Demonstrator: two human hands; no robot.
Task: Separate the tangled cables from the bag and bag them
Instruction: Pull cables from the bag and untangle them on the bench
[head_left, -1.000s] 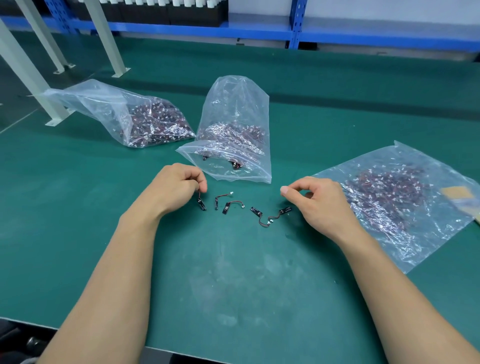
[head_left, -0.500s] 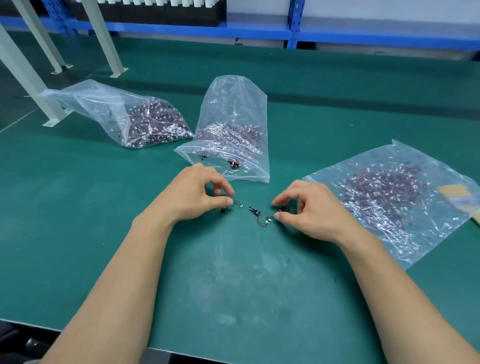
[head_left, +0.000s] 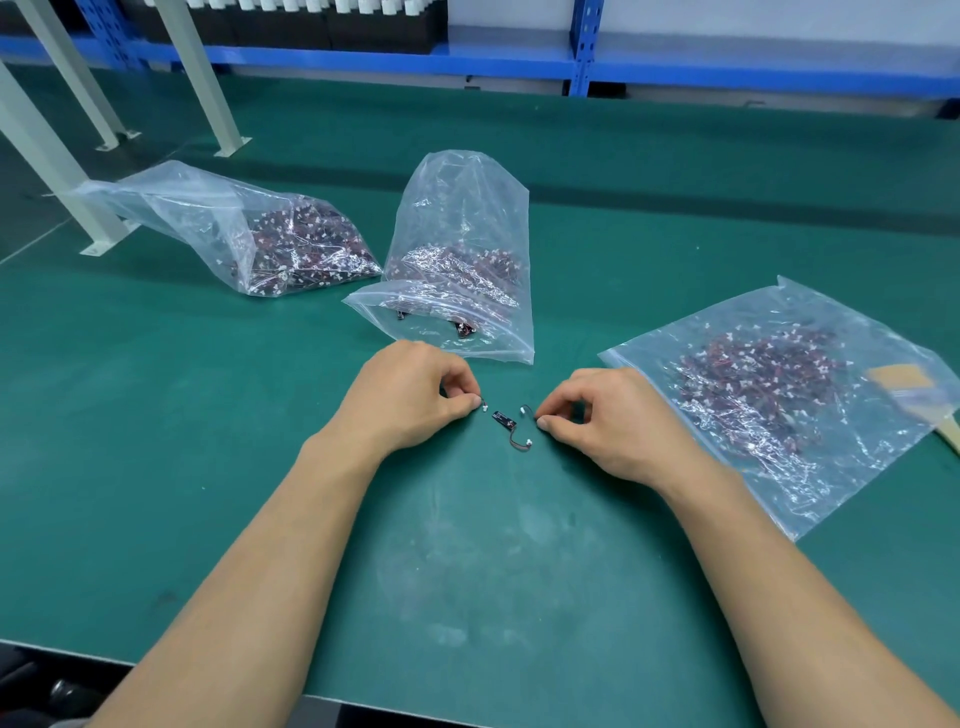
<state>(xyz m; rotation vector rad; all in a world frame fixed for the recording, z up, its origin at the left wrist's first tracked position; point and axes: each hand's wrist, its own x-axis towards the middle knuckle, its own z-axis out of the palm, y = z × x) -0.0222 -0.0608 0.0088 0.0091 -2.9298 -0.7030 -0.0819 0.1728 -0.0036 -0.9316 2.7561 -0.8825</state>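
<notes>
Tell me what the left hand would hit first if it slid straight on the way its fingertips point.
Probably the loose cable on the mat: its black end lies just ahead of the left hand. Beyond it is the right hand. Height is hard to judge.

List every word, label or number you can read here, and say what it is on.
No text can be read.
Left bag, middle bag, right bag: no print shows.
Tan piece by the right bag: blurred.
Black tab on the loose cable: too small to read.
</notes>
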